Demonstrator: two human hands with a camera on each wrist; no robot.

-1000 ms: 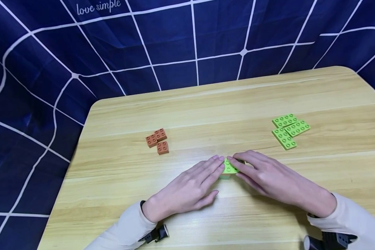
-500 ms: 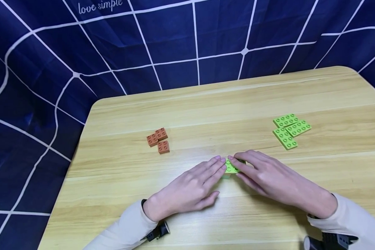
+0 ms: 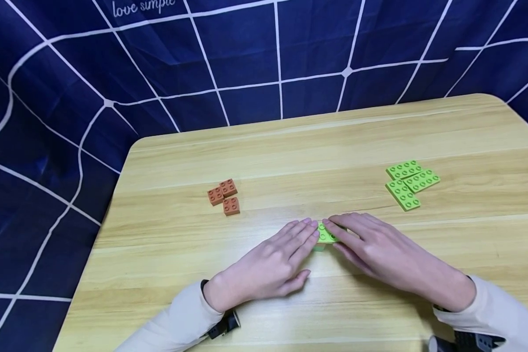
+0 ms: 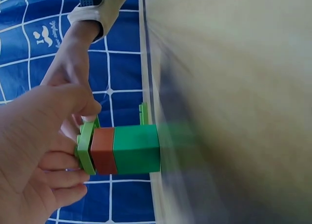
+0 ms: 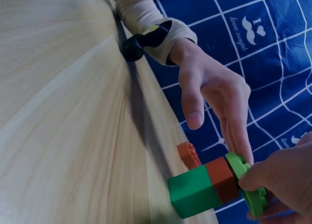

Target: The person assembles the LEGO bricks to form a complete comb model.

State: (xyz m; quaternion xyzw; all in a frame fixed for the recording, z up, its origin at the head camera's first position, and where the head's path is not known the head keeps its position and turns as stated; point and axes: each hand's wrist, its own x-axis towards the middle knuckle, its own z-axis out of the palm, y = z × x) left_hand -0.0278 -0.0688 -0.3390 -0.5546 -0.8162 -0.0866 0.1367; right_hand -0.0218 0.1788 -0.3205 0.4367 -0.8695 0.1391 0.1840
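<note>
A small stack of toy building bricks stands on the table between both hands. Its bottom is a dark green block [image 4: 136, 148], then an orange-brown brick [image 4: 103, 150], topped by a light green studded plate [image 3: 325, 233]. My left hand [image 3: 266, 266] lays straight fingers over the plate's left end, its thumb held away from the stack. With thumb and fingers my right hand [image 3: 374, 247] pinches the right end of the plate; in the right wrist view, a thin gap shows between part of the plate [image 5: 253, 199] and the orange-brown brick. The hands hide much of the plate's top.
Three orange-brown bricks [image 3: 231, 207] lie clustered at the left of the wooden table [image 3: 290, 161]. Three light green plates [image 3: 403, 195] lie together at the right. A dark blue cloth [image 3: 246, 54] with white lines hangs behind the table's far edge.
The head view has shifted very slightly. Both hands keep their places on the stack, and the loose bricks stay where they were.
</note>
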